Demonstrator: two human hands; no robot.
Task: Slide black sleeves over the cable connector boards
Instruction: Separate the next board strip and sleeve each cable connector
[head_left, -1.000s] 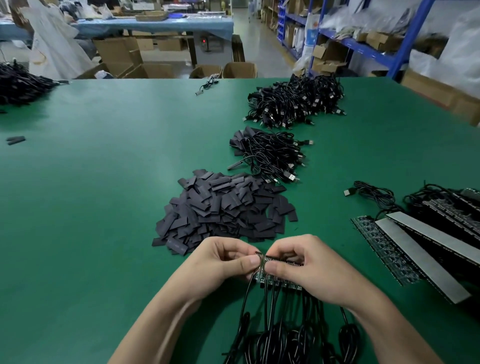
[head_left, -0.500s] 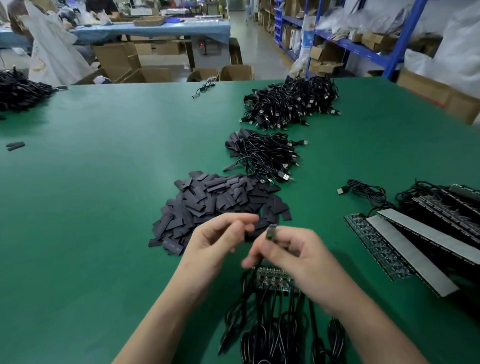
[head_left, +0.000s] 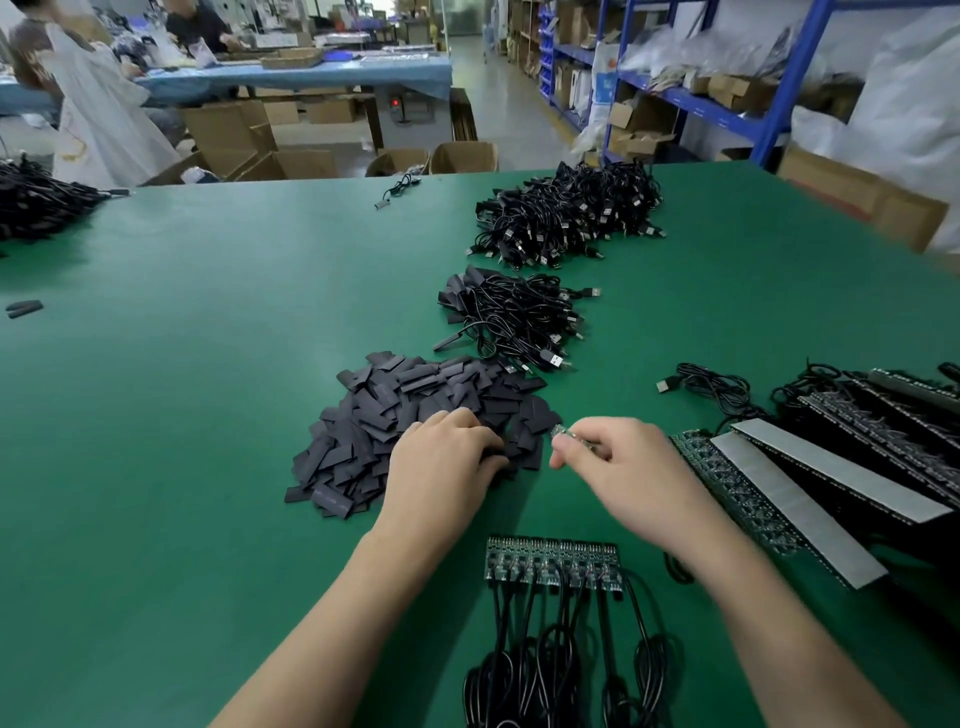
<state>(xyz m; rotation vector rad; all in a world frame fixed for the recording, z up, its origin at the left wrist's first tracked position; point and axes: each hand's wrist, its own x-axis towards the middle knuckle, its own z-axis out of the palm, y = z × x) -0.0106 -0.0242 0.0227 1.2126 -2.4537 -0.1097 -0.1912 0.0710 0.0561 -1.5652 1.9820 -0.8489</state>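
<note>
At the bottom centre of the frame a bundle of black cables (head_left: 561, 675) lies on the green table (head_left: 182, 364). Their upper ends are joined to a row of connector boards (head_left: 553, 564), which lies flat, side by side, between the two forearms.

Above this row, the left hand (head_left: 441, 457) rests palm down on the lower right edge of the heap of black sleeves (head_left: 395, 415). Its fingers are bent into the sleeves, but it is not possible to tell if they grip one. Just to the right, the right hand (head_left: 618, 462) pinches a single connector board (head_left: 563, 434) between thumb and fingertips; the small board sticks out to the left, near the edge of the heap but apart from it.

At the right side of the frame, long panels of boards (head_left: 789, 493) with grey strips lie in a slanting stack. A loose cable (head_left: 711, 382) with a USB plug lies just above them.

Higher in the centre there is a middle heap of cables (head_left: 511, 317), and beyond it a bigger far heap of cables (head_left: 569, 213) near the far edge of the table. One single cable (head_left: 397, 189) lies alone at the upper centre. Another dark heap (head_left: 36, 205) sits at the left edge, with two small black pieces (head_left: 23, 307) below it.

Behind the table stand cardboard boxes (head_left: 462, 158) and a blue shelf rack (head_left: 784, 78).
</note>
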